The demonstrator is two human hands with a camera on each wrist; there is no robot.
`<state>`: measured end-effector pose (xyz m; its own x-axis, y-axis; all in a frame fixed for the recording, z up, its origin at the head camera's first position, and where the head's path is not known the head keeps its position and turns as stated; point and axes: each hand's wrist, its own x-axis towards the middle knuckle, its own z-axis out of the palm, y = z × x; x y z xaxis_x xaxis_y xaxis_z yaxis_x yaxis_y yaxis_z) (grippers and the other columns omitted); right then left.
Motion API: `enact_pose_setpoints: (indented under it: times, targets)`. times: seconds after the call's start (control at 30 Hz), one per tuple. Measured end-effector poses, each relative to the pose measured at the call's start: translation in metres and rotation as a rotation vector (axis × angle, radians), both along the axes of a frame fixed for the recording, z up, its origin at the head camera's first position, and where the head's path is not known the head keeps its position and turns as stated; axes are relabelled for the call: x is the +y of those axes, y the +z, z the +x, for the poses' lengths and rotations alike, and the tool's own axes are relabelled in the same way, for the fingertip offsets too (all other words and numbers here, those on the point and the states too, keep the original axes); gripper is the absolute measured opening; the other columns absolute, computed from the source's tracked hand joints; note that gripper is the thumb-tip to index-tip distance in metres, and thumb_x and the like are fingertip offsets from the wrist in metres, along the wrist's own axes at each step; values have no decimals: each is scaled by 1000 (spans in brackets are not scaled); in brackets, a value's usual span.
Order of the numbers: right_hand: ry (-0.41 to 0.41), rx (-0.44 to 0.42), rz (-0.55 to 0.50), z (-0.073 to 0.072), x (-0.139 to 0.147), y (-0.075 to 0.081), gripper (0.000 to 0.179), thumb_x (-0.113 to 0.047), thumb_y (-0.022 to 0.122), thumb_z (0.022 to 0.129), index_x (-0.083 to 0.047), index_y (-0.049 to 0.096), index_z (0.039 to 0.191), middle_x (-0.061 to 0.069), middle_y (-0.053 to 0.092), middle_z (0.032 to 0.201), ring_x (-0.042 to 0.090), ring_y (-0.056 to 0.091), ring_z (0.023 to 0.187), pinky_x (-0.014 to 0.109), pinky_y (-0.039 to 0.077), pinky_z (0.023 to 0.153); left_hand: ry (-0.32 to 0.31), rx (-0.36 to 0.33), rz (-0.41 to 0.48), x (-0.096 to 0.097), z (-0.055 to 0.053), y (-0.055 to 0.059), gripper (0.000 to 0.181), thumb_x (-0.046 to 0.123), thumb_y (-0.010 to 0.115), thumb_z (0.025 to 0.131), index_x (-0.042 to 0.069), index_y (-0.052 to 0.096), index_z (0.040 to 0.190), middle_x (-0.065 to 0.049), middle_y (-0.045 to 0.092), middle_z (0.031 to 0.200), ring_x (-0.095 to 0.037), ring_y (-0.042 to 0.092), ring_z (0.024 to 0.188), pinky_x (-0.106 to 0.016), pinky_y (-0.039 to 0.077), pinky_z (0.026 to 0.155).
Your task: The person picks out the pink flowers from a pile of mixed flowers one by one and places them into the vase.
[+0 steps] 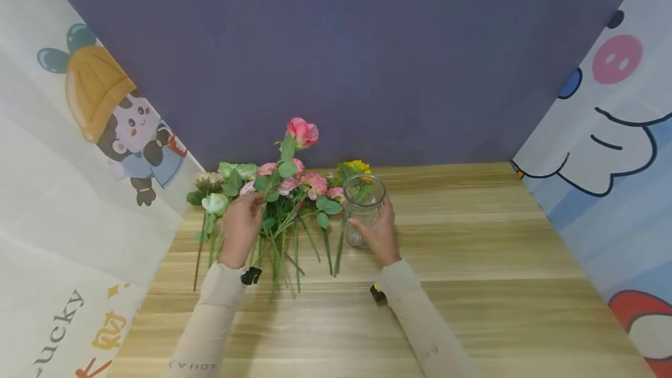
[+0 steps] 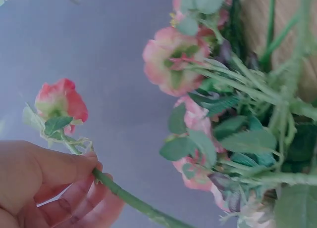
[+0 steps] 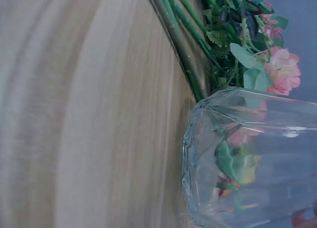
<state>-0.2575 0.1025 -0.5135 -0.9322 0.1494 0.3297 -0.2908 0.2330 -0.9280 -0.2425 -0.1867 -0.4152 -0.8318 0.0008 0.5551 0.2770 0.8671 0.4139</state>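
Rose (image 1: 302, 133), pink, is held up left of the frame's centre, its head raised above the other blooms. In the foreground, two pale sleeves (image 1: 210, 314) are seen entering from the bottom edge, with a black device (image 1: 251, 276) noted at each cuff. Wood-grained table (image 1: 472, 249) is shown across the lower half. At left of centre, the rose's stem is pinched between thumb and fingers of the left hand (image 1: 241, 226). At centre, a glass jar (image 1: 358, 214) is grasped from its right side by the right hand (image 1: 382, 235); it is held upright, mouth upward. Further back, loose flowers are laid on the table from left to centre, stems pointed toward the lower edge: white flower (image 1: 215, 204) at left, pink flowers (image 1: 315, 184) in the middle, yellow flower (image 1: 358, 167) behind the jar. Greenery and blooms are seen through the glass in the right wrist view. The rear is closed by a dark wall (image 1: 341, 63), flanked by cartoon-printed sheets (image 1: 625, 144).
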Motion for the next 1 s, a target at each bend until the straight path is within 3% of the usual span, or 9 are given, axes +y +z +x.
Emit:
enact_pose_setpoints:
  times: [0.17, 0.3, 0.43, 0.57, 0.73, 0.83, 1.0]
  targets:
    - [-8, -40, -4, 15, 8, 3, 104, -38, 82, 71, -18, 17, 150, 9, 26, 151, 32, 24, 138, 62, 19, 108, -48, -5, 75, 6, 2, 4, 19, 1, 70, 83, -2, 69, 102, -18, 69, 90, -30, 66, 72, -46, 53, 64]
    - [0, -18, -60, 25, 13, 12, 101, -26, 82, 73, -17, 17, 150, 4, 26, 152, 25, 23, 139, 53, 17, 113, -62, -68, 139, 12, 5, 9, 21, 3, 70, 83, -1, 69, 104, -16, 68, 90, -30, 66, 75, -45, 53, 65]
    - [32, 43, -143, 37, 15, 32, 94, -6, 78, 75, -6, 17, 148, 16, 26, 149, 31, 23, 137, 47, 18, 114, -109, -133, 200, 20, 9, 12, 22, 6, 69, 86, 1, 68, 107, -14, 68, 92, -27, 66, 78, -42, 54, 64]
    - [27, 108, -179, 49, 14, 51, 88, 1, 75, 76, 2, 20, 144, 27, 28, 144, 32, 29, 131, 51, 23, 112, -182, -150, 249, 29, 9, 9, 24, 6, 69, 85, 1, 68, 108, -13, 69, 95, -25, 65, 78, -39, 54, 64]
    - [9, 215, -233, 57, 9, 60, 74, 12, 69, 75, 11, 29, 136, 33, 37, 132, 28, 39, 120, 55, 30, 105, -245, -208, 323, 45, 10, 6, 23, 7, 69, 85, 2, 68, 108, -12, 69, 97, -24, 65, 80, -37, 54, 66]
    - [26, 266, -268, 60, 5, 65, 61, 17, 65, 76, 17, 35, 129, 32, 44, 122, 32, 44, 113, 43, 37, 103, -262, -240, 375, 55, 12, 7, 22, 8, 69, 86, 4, 68, 107, -10, 70, 96, -22, 65, 81, -33, 54, 64]
    - [88, 299, -271, 65, 0, 74, 39, 20, 62, 77, 23, 47, 113, 8, 58, 109, 32, 53, 103, 28, 45, 95, -310, -233, 429, 72, 18, 8, 22, 7, 70, 85, 4, 69, 106, -9, 70, 93, -20, 65, 79, -30, 53, 61]
